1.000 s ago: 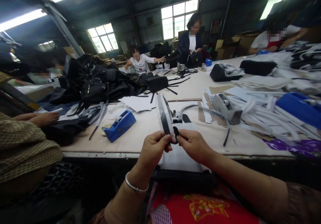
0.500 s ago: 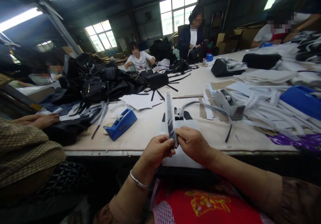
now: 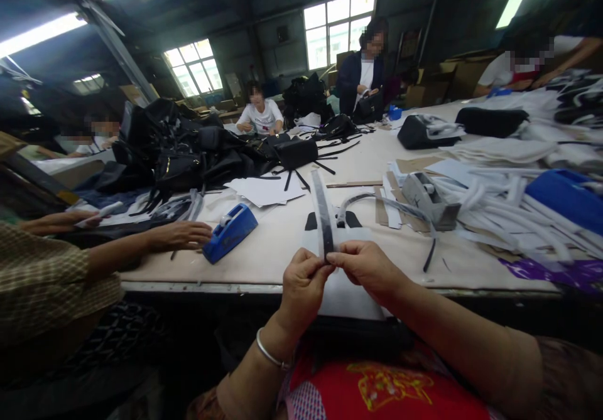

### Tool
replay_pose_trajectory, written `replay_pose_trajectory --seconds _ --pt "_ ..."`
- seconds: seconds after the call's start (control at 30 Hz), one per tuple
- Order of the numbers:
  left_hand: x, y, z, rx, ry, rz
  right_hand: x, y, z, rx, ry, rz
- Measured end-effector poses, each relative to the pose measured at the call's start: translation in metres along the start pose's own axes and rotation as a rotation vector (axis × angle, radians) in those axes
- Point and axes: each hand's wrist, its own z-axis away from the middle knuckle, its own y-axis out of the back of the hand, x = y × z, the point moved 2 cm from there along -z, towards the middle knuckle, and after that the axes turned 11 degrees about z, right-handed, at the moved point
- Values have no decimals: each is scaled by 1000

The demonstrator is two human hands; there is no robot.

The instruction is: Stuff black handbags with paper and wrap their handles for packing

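Note:
Between both hands stands a black bag strap (image 3: 322, 210) wrapped in whitish translucent film, its upper end leaning a little left. My left hand (image 3: 305, 280) pinches its lower end, with fingers closed. My right hand (image 3: 366, 265) pinches the same end from the right, thumb and fingertips touching the film. Behind and below lies a black bag (image 3: 351, 220), mostly covered by a white sheet (image 3: 351, 294). From it another film-wrapped strap (image 3: 391, 200) curves right over the table, ending in a bare black tip.
A co-worker's hand (image 3: 181, 236) reaches the blue tape dispenser (image 3: 230, 231) on my left. A grey tape dispenser (image 3: 429, 200) stands right, beside white padding strips (image 3: 513, 210). Black bags (image 3: 198, 150) are heaped far left; white papers (image 3: 266, 189) lie ahead. Several people work around the table (image 3: 264, 250).
Both my hands have drawn closer together at the strap's lower end, and the strap now curves slightly. The co-worker on the left has stretched a hand to the blue tape dispenser.

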Motion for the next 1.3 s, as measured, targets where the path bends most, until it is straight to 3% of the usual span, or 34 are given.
replay_pose_trajectory --seconds 0.07,0.2,0.3,0.4,0.47,0.53,0.7,0.77,0.83,0.9,0.97,1.13,1.23,1.3 --pt "-1 4 0 -83 64 54 0 0 0 14 115 91" --pt "-7 14 -4 -289 499 570 0 3 4 -10 557 447" --pt "-12 17 -8 -282 715 816 4 3 6 -11 872 720" --pt "-16 12 -9 -218 791 907 8 3 5 18 1058 952" --pt "-17 8 -8 -168 778 911 10 4 5 9 1067 979" --pt "-16 7 -7 -117 705 816 9 9 5 -35 937 848" --pt "-3 6 -1 -41 221 244 11 12 -2 -333 162 57" --pt "1 4 3 -52 63 77 10 8 -4 -307 -46 -129" --pt "2 3 5 -50 3 12 8 4 -6 -211 -110 -166" --pt "1 4 5 -72 41 26 6 2 -5 -140 -63 -105" --pt "-2 8 2 -138 199 177 3 2 -3 -90 90 59" --pt "-12 9 -7 -187 696 838 5 -1 5 -4 716 657" --pt "-19 5 -9 -163 790 977 11 -2 6 45 933 959" --pt "-22 3 -9 -130 775 982 12 0 5 35 924 982"
